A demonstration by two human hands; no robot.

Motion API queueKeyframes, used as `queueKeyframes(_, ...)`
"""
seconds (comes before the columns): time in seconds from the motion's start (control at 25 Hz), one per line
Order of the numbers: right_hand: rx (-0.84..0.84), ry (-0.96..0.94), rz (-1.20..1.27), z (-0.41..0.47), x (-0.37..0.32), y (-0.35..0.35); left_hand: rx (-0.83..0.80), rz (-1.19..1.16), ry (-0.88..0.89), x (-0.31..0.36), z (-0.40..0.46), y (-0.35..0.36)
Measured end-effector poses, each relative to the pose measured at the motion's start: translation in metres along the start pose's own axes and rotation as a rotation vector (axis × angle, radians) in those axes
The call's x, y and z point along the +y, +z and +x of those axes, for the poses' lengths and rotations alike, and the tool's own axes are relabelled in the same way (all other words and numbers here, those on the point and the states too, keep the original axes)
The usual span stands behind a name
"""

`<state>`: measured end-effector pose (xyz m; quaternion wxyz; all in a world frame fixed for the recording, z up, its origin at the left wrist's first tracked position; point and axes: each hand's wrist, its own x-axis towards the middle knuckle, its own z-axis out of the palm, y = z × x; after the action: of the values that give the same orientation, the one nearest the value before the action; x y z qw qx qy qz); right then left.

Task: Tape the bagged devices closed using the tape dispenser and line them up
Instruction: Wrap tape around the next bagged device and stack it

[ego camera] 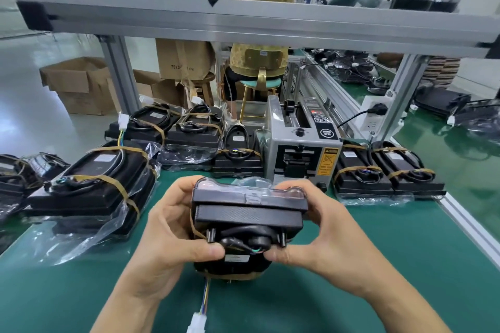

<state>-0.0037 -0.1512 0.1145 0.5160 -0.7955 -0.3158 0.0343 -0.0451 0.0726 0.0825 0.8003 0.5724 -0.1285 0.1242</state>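
Note:
I hold a black bagged device on end above the green table, in front of the grey tape dispenser. My left hand grips its left side and my right hand its right side, thumbs pressing on the near face by the coiled cable. The clear bag's folded flap lies over the device's top edge. Its wire with a white connector hangs down toward me. Two bagged devices lie side by side to the right of the dispenser.
More bagged devices lie on the left and behind, some with loose open bags. An aluminium frame beam crosses overhead. A person sits on a stool beyond the table. Cardboard boxes stand on the floor at left.

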Motion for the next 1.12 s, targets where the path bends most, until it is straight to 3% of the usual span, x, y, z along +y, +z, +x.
queueKeyframes(0.2,-0.024,-0.005,0.051,0.008,0.001,0.007,0.017,0.057,-0.001,0.0,-0.01,-0.009)
queueKeyframes(0.4,-0.004,-0.049,0.052,0.011,0.002,0.011,-0.02,0.602,0.206,0.029,-0.017,-0.007)
queueKeyframes(0.56,-0.03,-0.085,0.057,0.015,0.001,0.013,-0.037,0.808,0.243,0.039,-0.02,0.006)
queueKeyframes(0.88,-0.144,-0.05,0.09,0.022,0.001,0.008,-0.038,0.88,0.151,0.049,-0.015,0.01)
queueKeyframes(1.12,-0.241,0.046,0.215,0.032,0.01,0.006,0.025,0.622,0.094,0.041,-0.008,0.012)
